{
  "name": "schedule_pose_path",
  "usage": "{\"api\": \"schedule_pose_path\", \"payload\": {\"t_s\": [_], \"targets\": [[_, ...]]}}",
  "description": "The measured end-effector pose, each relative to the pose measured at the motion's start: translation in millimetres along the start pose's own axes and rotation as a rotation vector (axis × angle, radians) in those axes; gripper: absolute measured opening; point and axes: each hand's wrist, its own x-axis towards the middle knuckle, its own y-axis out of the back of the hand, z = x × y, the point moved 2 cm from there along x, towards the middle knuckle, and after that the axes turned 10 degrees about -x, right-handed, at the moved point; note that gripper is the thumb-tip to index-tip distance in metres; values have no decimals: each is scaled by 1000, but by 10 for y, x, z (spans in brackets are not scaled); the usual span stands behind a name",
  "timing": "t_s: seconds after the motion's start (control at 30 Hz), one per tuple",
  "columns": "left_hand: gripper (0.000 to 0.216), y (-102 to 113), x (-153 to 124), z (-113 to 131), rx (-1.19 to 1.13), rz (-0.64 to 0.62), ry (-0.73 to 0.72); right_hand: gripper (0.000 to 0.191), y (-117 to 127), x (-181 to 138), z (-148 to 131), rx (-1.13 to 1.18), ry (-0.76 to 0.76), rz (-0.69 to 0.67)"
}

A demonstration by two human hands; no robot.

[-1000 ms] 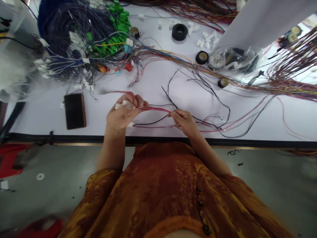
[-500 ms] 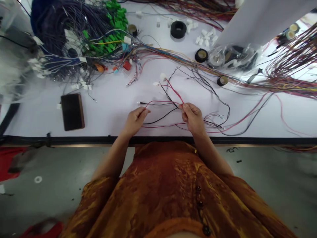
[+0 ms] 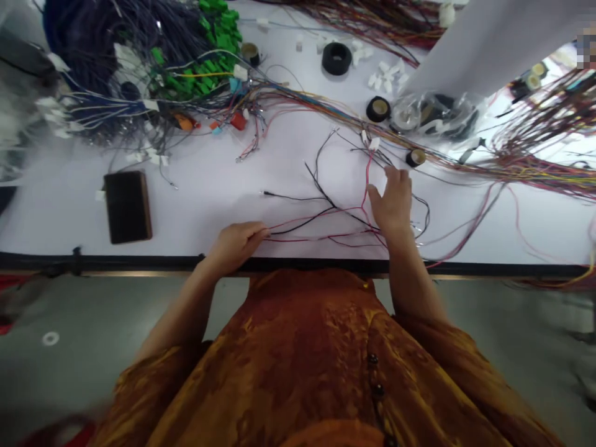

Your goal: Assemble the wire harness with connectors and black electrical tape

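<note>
My left hand [image 3: 235, 243] rests near the front edge of the white table [image 3: 214, 186], its fingers pinched on the ends of thin red and black wires [image 3: 307, 220] that run to the right. My right hand [image 3: 392, 202] lies farther out with fingers spread flat over the loose wires. A red wire with small white connectors [image 3: 371, 144] lies just beyond its fingertips. The wires between my hands fan across the table top.
A black phone [image 3: 127, 206] lies at the left. A large tangle of dark wires and green connectors [image 3: 186, 56] fills the far left. Tape rolls [image 3: 378, 108], a black ring [image 3: 337, 58], a clear plastic bag [image 3: 433, 115] and coloured wire bundles [image 3: 535, 155] lie farther back and right.
My right hand let go of the red wire, opened and moved right and away. The white connectors went with it to the right. My left hand drew back toward the table edge.
</note>
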Motion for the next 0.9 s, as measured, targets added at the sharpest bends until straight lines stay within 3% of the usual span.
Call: {"api": "schedule_pose_path", "payload": {"t_s": [0.07,0.13,0.17,0.23,0.3,0.33,0.5,0.73,0.9], "targets": [[35,-22,19,44,-76,-31,4,31,-206,-89,-441,75,263,-166],[31,47,-7,33,-183,20,28,29,-509,-253,-926,259,505,-524],[28,117,-48,-7,-236,75,56,27,-659,-337,-1127,353,567,-665],[45,275,-182,-146,-280,178,135,23,-925,-452,-1387,484,579,-802],[63,376,-338,-309,-211,208,194,17,-1130,-493,-1470,533,533,-832],[61,384,-400,-380,-160,192,209,13,-1207,-495,-1467,537,516,-842],[24,171,-418,-540,-143,197,169,16,-1342,-461,-1382,575,456,-852],[32,20,-292,-653,-837,353,277,21,-1246,-508,-1352,596,365,-748],[36,-58,-267,-655,-1046,391,309,21,-1201,-534,-1364,580,356,-710]]}}
